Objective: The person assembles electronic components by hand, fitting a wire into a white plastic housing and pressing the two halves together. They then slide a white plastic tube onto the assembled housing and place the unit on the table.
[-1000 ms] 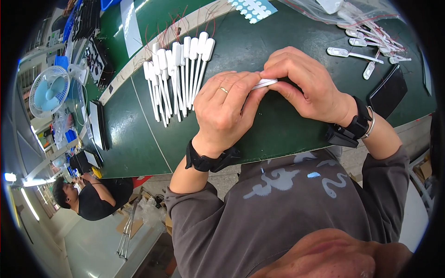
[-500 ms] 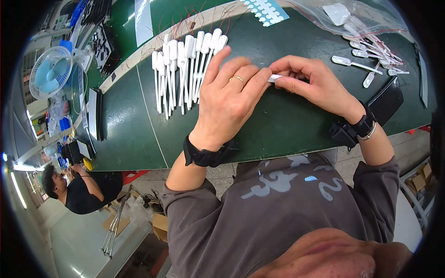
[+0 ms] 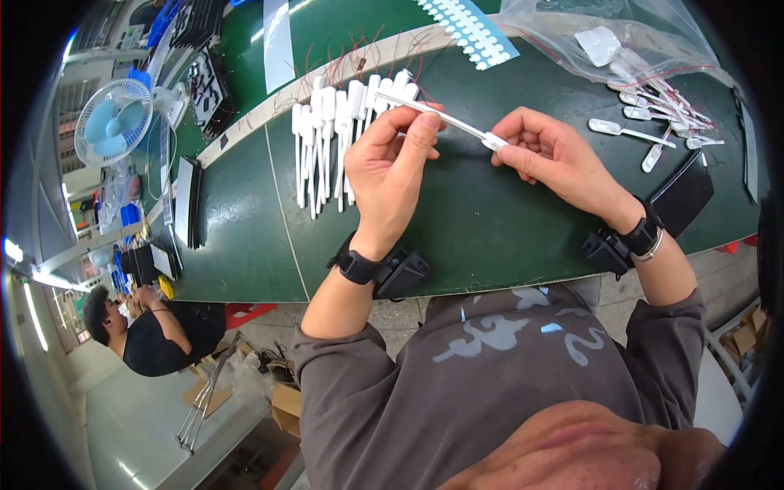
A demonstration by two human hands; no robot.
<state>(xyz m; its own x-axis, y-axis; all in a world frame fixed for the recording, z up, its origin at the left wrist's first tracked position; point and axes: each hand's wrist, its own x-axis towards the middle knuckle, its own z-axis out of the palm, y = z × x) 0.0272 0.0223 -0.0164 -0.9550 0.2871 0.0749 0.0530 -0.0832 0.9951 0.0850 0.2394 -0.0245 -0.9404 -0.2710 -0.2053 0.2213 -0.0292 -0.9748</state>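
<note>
Thin white probe [image 3: 437,117], slightly tilted, pinched by left hand [image 3: 390,175] and right hand [image 3: 555,155]. Clear plastic bag [image 3: 637,41] at 1 o'clock holds similar white probes.

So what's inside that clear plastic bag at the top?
The clear plastic bag holds a few white stick-shaped parts with thin red wires. Its crinkled, shiny folds hide whatever lies deeper, so their number can't be told.
</note>
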